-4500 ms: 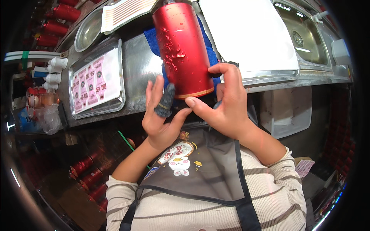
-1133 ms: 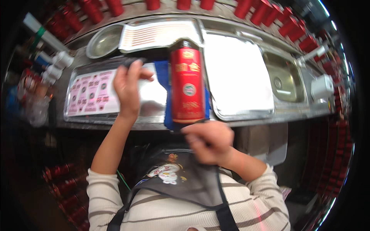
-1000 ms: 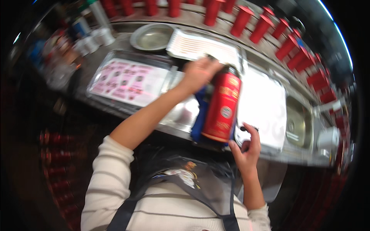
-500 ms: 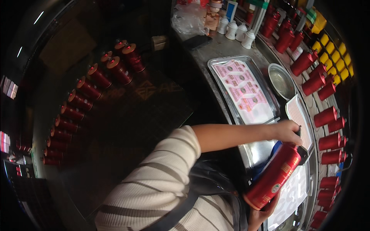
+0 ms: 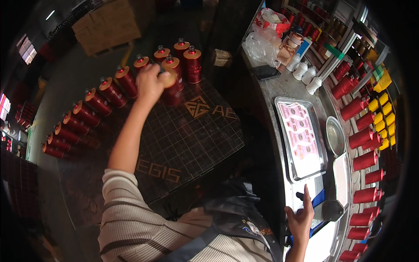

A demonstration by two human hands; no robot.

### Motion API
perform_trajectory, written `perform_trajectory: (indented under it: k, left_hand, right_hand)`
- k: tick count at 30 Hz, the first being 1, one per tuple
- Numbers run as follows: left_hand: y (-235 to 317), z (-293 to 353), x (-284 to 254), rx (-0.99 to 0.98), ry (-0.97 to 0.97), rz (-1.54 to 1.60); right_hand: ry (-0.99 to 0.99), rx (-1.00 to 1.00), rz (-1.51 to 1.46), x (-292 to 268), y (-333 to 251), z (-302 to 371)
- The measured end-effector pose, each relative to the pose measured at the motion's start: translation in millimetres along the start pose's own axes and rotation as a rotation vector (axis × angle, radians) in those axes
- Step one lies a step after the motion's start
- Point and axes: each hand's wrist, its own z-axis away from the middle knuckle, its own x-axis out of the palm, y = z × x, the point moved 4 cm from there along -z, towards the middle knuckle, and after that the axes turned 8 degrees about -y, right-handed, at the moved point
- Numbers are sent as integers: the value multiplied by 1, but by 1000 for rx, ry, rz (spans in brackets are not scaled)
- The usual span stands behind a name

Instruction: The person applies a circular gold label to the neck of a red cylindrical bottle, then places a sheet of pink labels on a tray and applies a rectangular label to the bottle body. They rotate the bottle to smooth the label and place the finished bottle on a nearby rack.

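My left hand (image 5: 150,83) reaches out over the dark table with its fingers closed round the neck of a red bottle (image 5: 173,97). That bottle is smeared by motion; its shoulder looks tan. It is beside a curved row of similar red bottles (image 5: 112,92) with tan shoulders and small tops. Whether its base touches the table I cannot tell. Over the metal bench at the right, my right hand (image 5: 300,220) is empty, thumb and forefinger spread. Close by are a black fixture (image 5: 332,211) and a blue piece (image 5: 320,198).
A metal tray (image 5: 325,163) holds pink-and-white label sheets (image 5: 301,131). Beside it are a metal bowl (image 5: 335,136) and a striped strip (image 5: 340,179). White bottle-shaped pieces (image 5: 300,70) and a plastic bag (image 5: 262,46) stand farther back. More red bottles (image 5: 365,161) line the bench's right side.
My left hand has carried the red bottle from the black fixture on the bench leftward to the dark table. My right hand has let go of the bottle's lower end. The view has turned left.
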Motion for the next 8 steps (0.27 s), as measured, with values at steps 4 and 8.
perform_trajectory:
  k: [4, 8]
  left_hand:
    - [-117, -27, 38, -117, 33, -213]
    - [-150, -36, 69, -303, -73, -231]
  right_hand:
    - [51, 133, -111, -9, 15, 16]
    - [167, 173, -189, -8, 33, 28]
